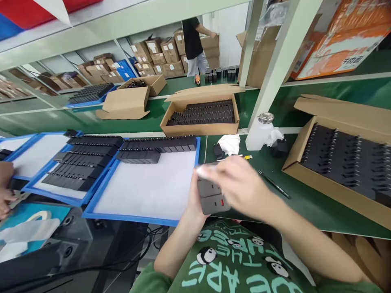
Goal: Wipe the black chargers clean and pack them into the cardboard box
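The left grip [197,199] holds the grey blocks [213,204], wrapped along their left side. Their long axis runs away from the person, far end leaning slightly left, slotted faces up. The right grip [236,177] pinches a blurred white wad [205,172] at that far end. Left of the grips lies a tray [137,193]; right, a pen [274,184].
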The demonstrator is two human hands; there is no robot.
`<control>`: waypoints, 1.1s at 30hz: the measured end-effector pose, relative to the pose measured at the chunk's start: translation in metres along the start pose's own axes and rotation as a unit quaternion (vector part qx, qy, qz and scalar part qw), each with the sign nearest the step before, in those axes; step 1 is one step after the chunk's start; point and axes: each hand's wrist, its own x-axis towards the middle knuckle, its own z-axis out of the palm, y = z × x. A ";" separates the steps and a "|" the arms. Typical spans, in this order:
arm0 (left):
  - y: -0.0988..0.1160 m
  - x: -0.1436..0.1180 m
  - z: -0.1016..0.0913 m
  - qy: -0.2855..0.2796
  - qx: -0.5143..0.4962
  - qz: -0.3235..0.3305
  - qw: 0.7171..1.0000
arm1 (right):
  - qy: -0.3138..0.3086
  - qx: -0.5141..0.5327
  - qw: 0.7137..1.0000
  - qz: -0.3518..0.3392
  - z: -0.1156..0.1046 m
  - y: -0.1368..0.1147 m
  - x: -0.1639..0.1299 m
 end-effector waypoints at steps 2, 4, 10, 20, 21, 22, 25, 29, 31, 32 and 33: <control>0.001 -0.001 -0.001 -0.005 -0.024 -0.004 1.000 | 0.035 -0.032 0.998 0.035 0.002 0.013 0.007; 0.003 0.000 -0.003 -0.008 -0.042 -0.001 0.999 | 0.085 -0.034 0.994 0.052 0.003 0.016 0.008; 0.003 0.003 -0.008 -0.015 -0.075 -0.002 0.997 | -0.013 -0.062 0.998 -0.025 0.009 0.006 0.003; 0.003 0.002 -0.002 -0.022 -0.064 0.004 0.998 | -0.018 -0.108 0.994 0.020 0.000 0.010 -0.009; 0.003 0.002 -0.001 -0.017 -0.062 0.007 0.998 | -0.038 -0.088 0.995 0.018 0.000 0.001 -0.009; 0.002 0.003 0.000 -0.013 -0.059 0.010 0.998 | -0.063 -0.062 0.996 0.006 0.000 -0.008 -0.010; 0.002 0.004 0.000 -0.006 -0.045 0.010 0.999 | -0.113 -0.041 0.992 -0.037 0.000 -0.013 -0.017; 0.004 -0.001 0.003 -0.003 -0.013 0.013 1.000 | -0.116 -0.125 0.985 0.035 -0.008 0.045 -0.040; 0.005 -0.003 0.005 0.012 0.005 0.026 1.000 | -0.143 -0.119 0.980 0.074 -0.011 0.076 -0.049; 0.006 -0.003 0.006 0.023 0.016 0.035 0.999 | -0.155 -0.111 0.978 0.083 -0.013 0.085 -0.051; 0.005 -0.003 0.007 0.037 0.028 0.044 0.998 | -0.162 -0.105 0.977 0.089 -0.016 0.087 -0.051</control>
